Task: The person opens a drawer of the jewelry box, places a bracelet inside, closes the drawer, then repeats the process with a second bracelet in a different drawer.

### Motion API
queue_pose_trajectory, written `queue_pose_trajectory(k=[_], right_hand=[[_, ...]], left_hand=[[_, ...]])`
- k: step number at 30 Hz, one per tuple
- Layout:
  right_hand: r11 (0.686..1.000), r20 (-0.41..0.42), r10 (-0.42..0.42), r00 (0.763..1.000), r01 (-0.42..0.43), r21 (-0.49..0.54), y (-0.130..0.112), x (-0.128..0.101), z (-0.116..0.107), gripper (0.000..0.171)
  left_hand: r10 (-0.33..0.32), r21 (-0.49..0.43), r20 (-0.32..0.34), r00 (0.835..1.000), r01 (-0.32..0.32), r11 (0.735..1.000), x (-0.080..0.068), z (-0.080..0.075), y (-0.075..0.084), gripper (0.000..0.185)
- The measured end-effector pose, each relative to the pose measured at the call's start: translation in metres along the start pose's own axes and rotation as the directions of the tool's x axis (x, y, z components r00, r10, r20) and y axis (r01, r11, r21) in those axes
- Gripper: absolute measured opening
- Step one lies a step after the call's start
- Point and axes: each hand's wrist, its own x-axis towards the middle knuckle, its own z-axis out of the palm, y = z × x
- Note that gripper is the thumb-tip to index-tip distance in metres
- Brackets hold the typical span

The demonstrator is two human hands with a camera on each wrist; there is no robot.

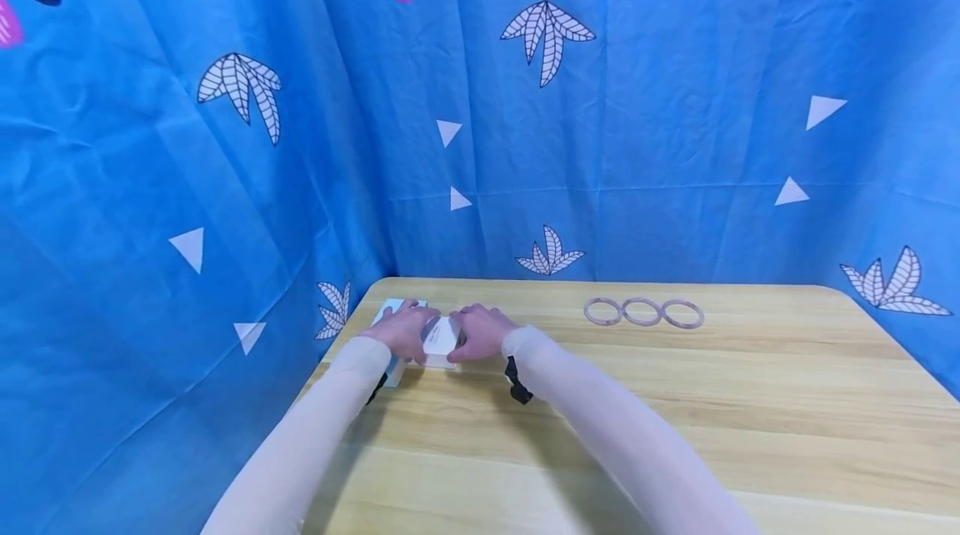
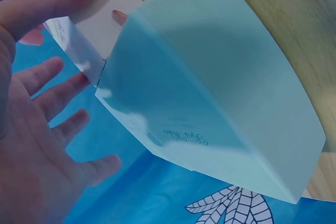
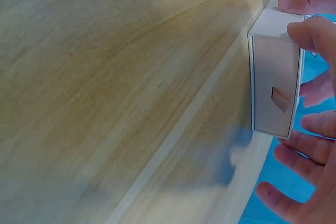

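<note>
A small box (image 1: 433,341) with a pale blue sleeve (image 2: 210,93) and a white inner part (image 3: 275,77) lies on the wooden table (image 1: 675,402) near its far left corner. My left hand (image 1: 405,331) holds its left end. The thumb lies on a white flap (image 2: 105,9) and the spread fingers (image 2: 58,72) reach it from below. My right hand (image 1: 480,333) holds the right end, with thumb and forefinger (image 3: 315,35) pinching the white part while the other fingers hang loose. The box's underside is hidden.
Three thin rings (image 1: 643,312) lie in a row at the back of the table, right of the hands. A blue patterned curtain (image 1: 225,185) closes in the left and back sides. The table's left edge (image 1: 330,360) runs close by the box.
</note>
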Motion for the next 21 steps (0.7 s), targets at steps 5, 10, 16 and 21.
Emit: queue_pose_trajectory(k=[5, 10, 16, 21], right_hand=[[1.000, -0.011, 0.005, 1.000, -0.005, -0.003, 0.0015, -0.0009, 0.0031, 0.084], [1.000, -0.019, 0.008, 1.000, -0.008, -0.001, 0.0047, -0.0010, 0.0057, 0.087], [1.000, -0.037, 0.015, 0.999, -0.015, 0.007, 0.0089, -0.0023, 0.0075, 0.087], [1.000, -0.045, 0.017, 0.999, -0.016, 0.023, 0.0100, -0.0075, 0.0033, 0.086]], left_hand=[[0.035, 0.013, -0.003, 0.999, -0.034, 0.999, 0.0007, 0.0008, -0.0018, 0.084], [0.040, 0.022, -0.013, 0.999, -0.039, 0.999, 0.0028, 0.0019, -0.0024, 0.083], [0.027, 0.018, -0.023, 0.999, -0.026, 0.999, 0.0047, 0.0023, 0.0003, 0.084], [0.071, 0.054, -0.027, 0.997, -0.069, 0.996, 0.0059, 0.0002, 0.0018, 0.082]])
